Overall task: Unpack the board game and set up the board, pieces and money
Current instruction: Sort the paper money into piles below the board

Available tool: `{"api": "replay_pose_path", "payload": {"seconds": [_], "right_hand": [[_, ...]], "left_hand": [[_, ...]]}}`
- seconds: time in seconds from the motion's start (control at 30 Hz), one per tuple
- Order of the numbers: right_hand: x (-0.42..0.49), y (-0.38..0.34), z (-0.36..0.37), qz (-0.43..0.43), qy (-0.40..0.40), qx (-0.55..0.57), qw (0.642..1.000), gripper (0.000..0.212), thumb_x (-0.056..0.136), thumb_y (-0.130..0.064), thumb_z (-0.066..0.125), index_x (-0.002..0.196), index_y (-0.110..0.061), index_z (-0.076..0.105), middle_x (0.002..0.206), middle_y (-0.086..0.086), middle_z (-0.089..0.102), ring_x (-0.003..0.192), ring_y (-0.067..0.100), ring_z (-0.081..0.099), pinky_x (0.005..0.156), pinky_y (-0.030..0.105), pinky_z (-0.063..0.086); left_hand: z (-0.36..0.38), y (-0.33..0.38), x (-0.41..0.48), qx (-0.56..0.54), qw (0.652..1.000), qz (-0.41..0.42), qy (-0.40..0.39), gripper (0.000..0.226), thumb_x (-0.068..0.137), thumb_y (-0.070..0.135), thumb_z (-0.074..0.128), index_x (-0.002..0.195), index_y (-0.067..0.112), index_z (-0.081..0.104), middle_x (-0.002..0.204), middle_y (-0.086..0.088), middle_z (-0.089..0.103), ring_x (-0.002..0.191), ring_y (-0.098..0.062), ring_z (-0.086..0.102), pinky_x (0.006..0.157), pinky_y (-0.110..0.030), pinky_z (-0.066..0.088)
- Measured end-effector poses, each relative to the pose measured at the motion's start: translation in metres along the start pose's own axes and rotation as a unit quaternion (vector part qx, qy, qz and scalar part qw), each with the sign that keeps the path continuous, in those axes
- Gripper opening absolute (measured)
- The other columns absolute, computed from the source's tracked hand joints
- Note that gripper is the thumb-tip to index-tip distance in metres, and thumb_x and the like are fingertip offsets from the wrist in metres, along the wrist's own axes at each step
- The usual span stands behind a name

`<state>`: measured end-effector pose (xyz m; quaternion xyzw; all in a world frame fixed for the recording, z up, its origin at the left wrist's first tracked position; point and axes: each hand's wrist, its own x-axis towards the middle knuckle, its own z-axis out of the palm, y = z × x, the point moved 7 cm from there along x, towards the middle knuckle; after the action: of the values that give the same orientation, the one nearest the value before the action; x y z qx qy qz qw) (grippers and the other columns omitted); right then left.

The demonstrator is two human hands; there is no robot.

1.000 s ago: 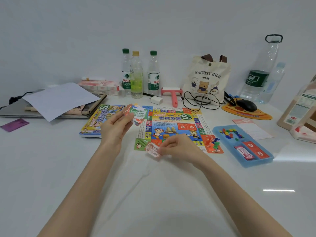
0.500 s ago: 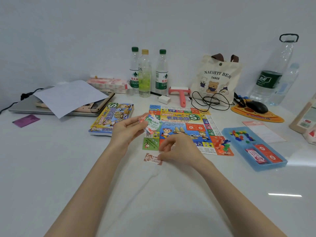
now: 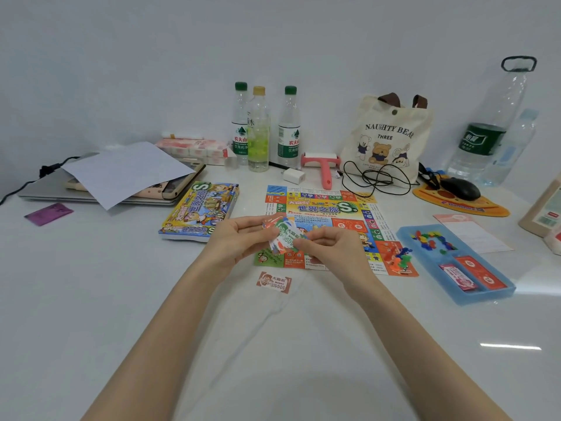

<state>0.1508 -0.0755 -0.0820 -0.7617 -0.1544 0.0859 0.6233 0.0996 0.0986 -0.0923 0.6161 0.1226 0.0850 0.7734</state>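
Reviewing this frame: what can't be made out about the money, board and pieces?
Head view:
- Money notes: count hidden; they overlap under the left hand and right hand gripping them.
- Board: near middle covered by both hands.
- Pieces in blue tray: too small to count.
- Brown package: cut off by right edge.

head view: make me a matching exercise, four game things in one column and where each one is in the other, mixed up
Things:
1. game box
2. single money note
3. blue tray
4. stack of money notes

Places:
a. pinched between the left hand and the right hand, above the board
b. on the table, left of the board
c. on the table, right of the board
d. flat on the table, just nearer the person than the board

Pairs: 1-b, 2-d, 3-c, 4-a
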Motion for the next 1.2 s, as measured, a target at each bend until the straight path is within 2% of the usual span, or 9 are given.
{"api": "replay_pose_path", "payload": {"seconds": [0.13, 0.23, 0.33, 0.5, 0.63, 0.7, 0.83, 0.97, 1.2], "right_hand": [[-0.001, -0.001, 0.0, -0.003, -0.013, 0.003, 1.0, 0.011, 0.077, -0.014, 0.079, 0.082, -0.007, 0.073, 0.075, 0.004, 0.074, 0.062, 0.004, 0.067, 0.058, 0.015, 0.05], [-0.002, -0.003, 0.0, -0.006, -0.028, 0.001, 1.0, 0.005, 0.084, -0.014, 0.073, 0.08, -0.012, 0.074, 0.068, -0.005, 0.071, 0.057, -0.002, 0.062, 0.06, 0.015, 0.052], [-0.001, -0.001, -0.001, 0.005, -0.043, -0.012, 0.999, 0.013, 0.089, -0.015, 0.067, 0.079, -0.016, 0.075, 0.069, -0.008, 0.072, 0.059, -0.001, 0.059, 0.064, 0.017, 0.053], [-0.002, -0.006, -0.022, 0.03, -0.03, -0.008, 0.999, 0.003, 0.084, -0.014, 0.073, 0.083, -0.016, 0.073, 0.065, -0.005, 0.067, 0.054, 0.005, 0.055, 0.059, 0.017, 0.053], [-0.012, -0.004, -0.028, 0.035, -0.107, -0.125, 0.986, 0.015, 0.083, -0.017, 0.074, 0.095, -0.019, 0.066, 0.064, -0.006, 0.07, 0.054, 0.006, 0.05, 0.052, 0.019, 0.042], [-0.016, 0.0, -0.024, 0.03, -0.137, -0.177, 0.974, 0.013, 0.087, -0.019, 0.07, 0.098, -0.021, 0.064, 0.065, -0.006, 0.07, 0.052, -0.002, 0.05, 0.055, 0.017, 0.038], [-0.018, 0.003, -0.02, 0.013, -0.145, -0.219, 0.965, 0.008, 0.089, -0.02, 0.065, 0.094, -0.025, 0.067, 0.07, -0.006, 0.072, 0.063, -0.009, 0.055, 0.062, 0.016, 0.039], [-0.019, 0.007, -0.007, 0.032, -0.139, -0.194, 0.971, 0.005, 0.087, -0.021, 0.067, 0.09, -0.025, 0.068, 0.058, -0.013, 0.067, 0.051, -0.009, 0.051, 0.055, 0.015, 0.036], [-0.026, 0.008, 0.027, 0.01, -0.14, -0.219, 0.966, 0.005, 0.08, -0.026, 0.073, 0.077, -0.024, 0.069, 0.065, -0.009, 0.07, 0.059, -0.007, 0.06, 0.058, 0.015, 0.041]], "left_hand": [[0.001, -0.001, 0.0, 0.011, 1.0, -0.008, -0.002, 0.032, 0.074, 0.001, 0.076, 0.105, 0.007, 0.07, 0.098, -0.01, 0.075, 0.091, -0.019, 0.072, 0.078, -0.025, 0.058], [0.001, -0.001, -0.001, -0.001, 1.0, -0.009, 0.0, 0.029, 0.076, 0.0, 0.074, 0.104, 0.007, 0.07, 0.098, -0.01, 0.075, 0.087, -0.017, 0.072, 0.072, -0.022, 0.058], [0.001, -0.001, -0.002, -0.005, 1.0, -0.011, 0.007, 0.029, 0.077, -0.002, 0.073, 0.104, 0.006, 0.07, 0.096, -0.01, 0.075, 0.084, -0.016, 0.073, 0.067, -0.02, 0.057], [-0.01, 0.0, 0.0, -0.001, 0.999, 0.003, 0.05, 0.033, 0.077, 0.001, 0.074, 0.109, 0.005, 0.069, 0.098, -0.01, 0.074, 0.083, -0.015, 0.073, 0.068, -0.02, 0.058], [-0.013, 0.002, 0.0, -0.012, 0.997, 0.019, 0.073, 0.03, 0.077, 0.001, 0.074, 0.106, 0.006, 0.07, 0.097, -0.009, 0.074, 0.078, -0.011, 0.072, 0.069, -0.02, 0.058], [-0.012, 0.002, -0.001, -0.01, 0.997, 0.019, 0.073, 0.029, 0.077, 0.001, 0.074, 0.105, 0.007, 0.07, 0.096, -0.008, 0.074, 0.078, -0.012, 0.072, 0.068, -0.02, 0.058], [-0.011, 0.002, -0.002, -0.01, 0.997, 0.022, 0.071, 0.029, 0.078, 0.001, 0.073, 0.106, 0.007, 0.07, 0.096, -0.008, 0.075, 0.081, -0.013, 0.072, 0.071, -0.021, 0.058], [-0.013, 0.004, -0.002, -0.029, 0.996, 0.036, 0.076, 0.027, 0.079, 0.001, 0.072, 0.105, 0.008, 0.07, 0.094, -0.005, 0.075, 0.08, -0.011, 0.072, 0.072, -0.019, 0.057], [-0.021, 0.01, -0.001, -0.053, 0.994, 0.047, 0.083, 0.025, 0.079, 0.002, 0.072, 0.104, 0.009, 0.07, 0.089, -0.003, 0.076, 0.08, -0.009, 0.071, 0.074, -0.018, 0.057]]}}
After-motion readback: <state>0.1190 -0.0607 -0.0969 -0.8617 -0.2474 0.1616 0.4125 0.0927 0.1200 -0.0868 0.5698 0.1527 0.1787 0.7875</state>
